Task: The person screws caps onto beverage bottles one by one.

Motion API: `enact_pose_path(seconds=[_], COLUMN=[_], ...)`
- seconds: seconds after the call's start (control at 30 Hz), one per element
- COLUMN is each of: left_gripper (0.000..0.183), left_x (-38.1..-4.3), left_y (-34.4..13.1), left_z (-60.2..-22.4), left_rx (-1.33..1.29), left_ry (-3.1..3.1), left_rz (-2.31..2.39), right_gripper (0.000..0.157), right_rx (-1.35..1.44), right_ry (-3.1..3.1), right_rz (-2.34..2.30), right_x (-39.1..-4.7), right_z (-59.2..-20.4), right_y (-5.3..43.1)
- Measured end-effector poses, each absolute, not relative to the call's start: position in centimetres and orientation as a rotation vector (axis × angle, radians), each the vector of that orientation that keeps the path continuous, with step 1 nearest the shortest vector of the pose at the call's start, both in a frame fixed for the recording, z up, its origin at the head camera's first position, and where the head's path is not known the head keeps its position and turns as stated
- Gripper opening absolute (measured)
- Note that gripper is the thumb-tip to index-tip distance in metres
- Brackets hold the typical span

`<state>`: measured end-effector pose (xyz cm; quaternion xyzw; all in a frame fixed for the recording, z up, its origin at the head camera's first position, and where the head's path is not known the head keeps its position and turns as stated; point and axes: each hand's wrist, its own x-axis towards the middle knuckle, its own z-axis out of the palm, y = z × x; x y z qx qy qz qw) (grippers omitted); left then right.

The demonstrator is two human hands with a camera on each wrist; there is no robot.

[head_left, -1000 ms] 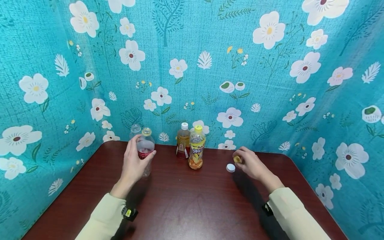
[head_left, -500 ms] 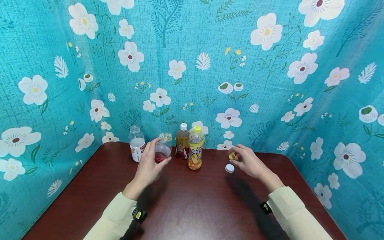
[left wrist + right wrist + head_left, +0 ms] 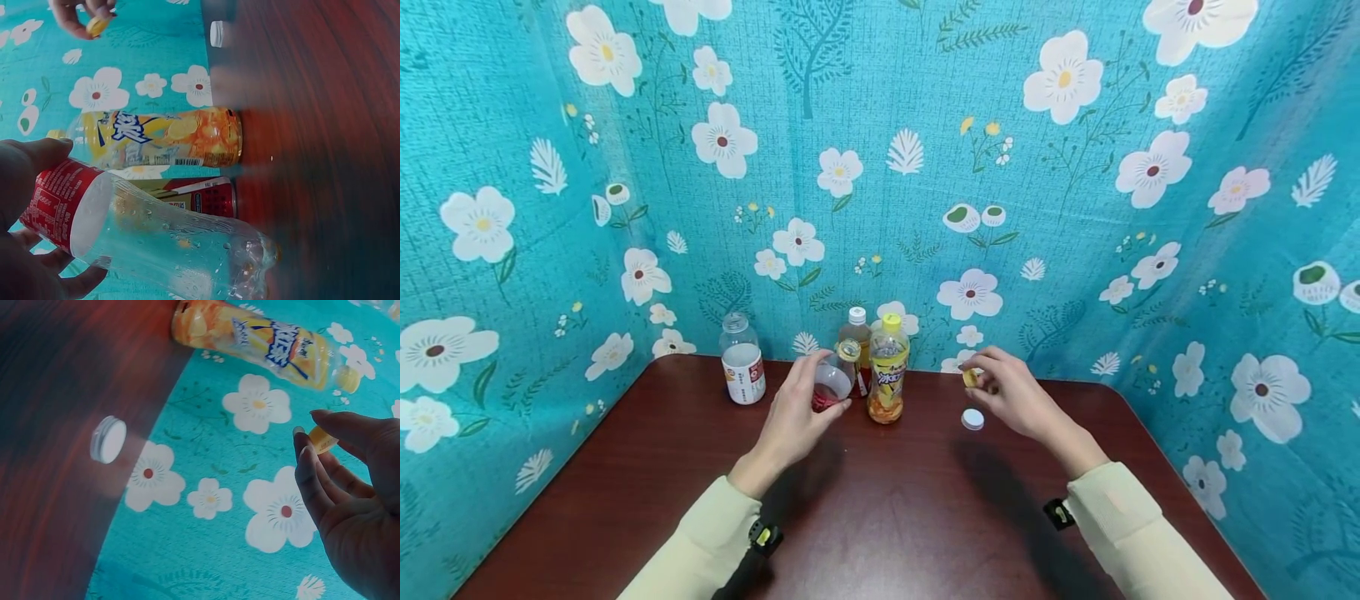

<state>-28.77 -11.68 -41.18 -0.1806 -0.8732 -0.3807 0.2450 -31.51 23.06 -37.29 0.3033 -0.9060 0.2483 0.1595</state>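
A flowered teal curtain (image 3: 887,96) hung behind the dark red table (image 3: 887,525), where the juice bottle (image 3: 888,379) stood upright. Just left of it, the left hand (image 3: 792,417) curled round the red bottle (image 3: 835,382), while well to its right the right hand (image 3: 1011,396) pinched the yellow cap (image 3: 971,377) above the white lid (image 3: 972,419). The red bottle's long axis tilted, its neck leaning rightward toward the juice bottle and, beyond that, the yellow cap; whether its base touched the table could not be told.
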Motion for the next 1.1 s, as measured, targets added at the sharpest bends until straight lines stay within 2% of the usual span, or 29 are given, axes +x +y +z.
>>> enact_pose_path(seconds=[0.77, 1.1], left_gripper=[0.075, 0.077], left_x=[-28.6, -28.3], left_y=[-9.0, -8.2], left_z=[-41.6, -41.8], left_rx=[-0.617, -0.659], left_ry=[-2.419, -2.435], left_rz=[-1.056, -1.047], right_gripper=[0.029, 0.029], right_rx=[0.984, 0.990], right_ry=[-2.489, -2.505], right_rz=[0.779, 0.969], right_x=[-30.1, -29.3], right_z=[-33.2, -32.0], right_y=[19.5, 18.3])
